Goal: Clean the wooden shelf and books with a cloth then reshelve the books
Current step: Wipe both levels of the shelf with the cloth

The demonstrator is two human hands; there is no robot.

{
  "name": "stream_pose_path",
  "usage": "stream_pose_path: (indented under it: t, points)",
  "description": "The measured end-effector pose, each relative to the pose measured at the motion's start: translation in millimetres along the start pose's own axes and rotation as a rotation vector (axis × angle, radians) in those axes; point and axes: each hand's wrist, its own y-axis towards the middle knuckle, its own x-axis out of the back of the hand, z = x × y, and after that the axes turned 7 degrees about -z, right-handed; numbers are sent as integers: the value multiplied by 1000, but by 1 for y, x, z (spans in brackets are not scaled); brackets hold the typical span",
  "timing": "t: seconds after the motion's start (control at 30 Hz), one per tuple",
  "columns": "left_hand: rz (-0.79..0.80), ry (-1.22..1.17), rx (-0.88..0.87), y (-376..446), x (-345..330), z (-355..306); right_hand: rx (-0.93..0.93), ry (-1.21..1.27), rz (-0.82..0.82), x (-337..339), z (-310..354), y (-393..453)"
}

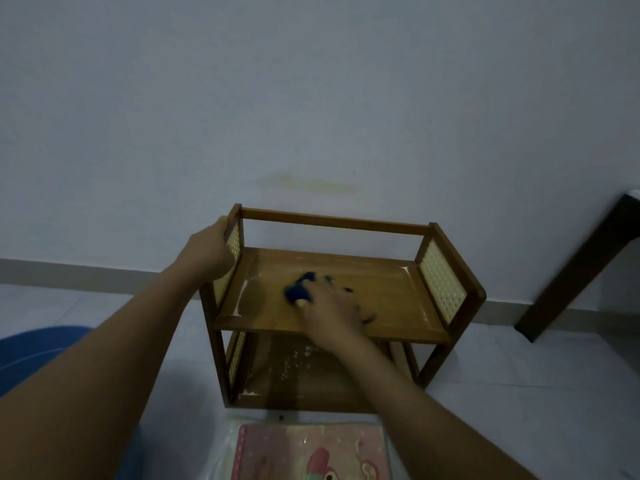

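A small two-tier wooden shelf (388, 292) with cream lattice side panels stands on the floor against the wall. My left hand (209, 249) grips its upper left post. Pressed flat on the top tier, my right hand (334, 306) holds a dark blue cloth (299, 289), which shows past my fingers on the left. White dust lies along the edges of the top tier and on the lower tier (298, 362). A pink book (311, 452) with a cartoon cover lies flat on the floor in front of the shelf, on top of a pale sheet.
A dark wooden furniture leg (568, 275) slants down to the floor at the right. Something blue (38, 351) lies on the floor at the left, partly behind my left arm. The pale wall and its skirting run behind the shelf.
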Motion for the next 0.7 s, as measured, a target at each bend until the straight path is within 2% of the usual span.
stream_pose_path:
  t: [0.07,0.13,0.27,0.43,0.53,0.63,0.7]
  points:
    - [-6,10,-18,1,0,1,190,76,98,-9,50,-9]
    - [1,27,-29,2,-1,3,264,112,181,-17,74,-6]
    - [1,25,-47,6,-3,7,144,168,259,-20,71,29]
    - [-11,44,-53,8,-8,6,44,114,165,-39,69,95]
    - [-21,60,-49,8,-9,10,92,49,130,-47,65,101]
    - [-13,53,-49,8,-9,10,87,48,77,-41,35,97]
    - [-4,31,-30,8,-8,9,-13,17,7,-29,-1,94]
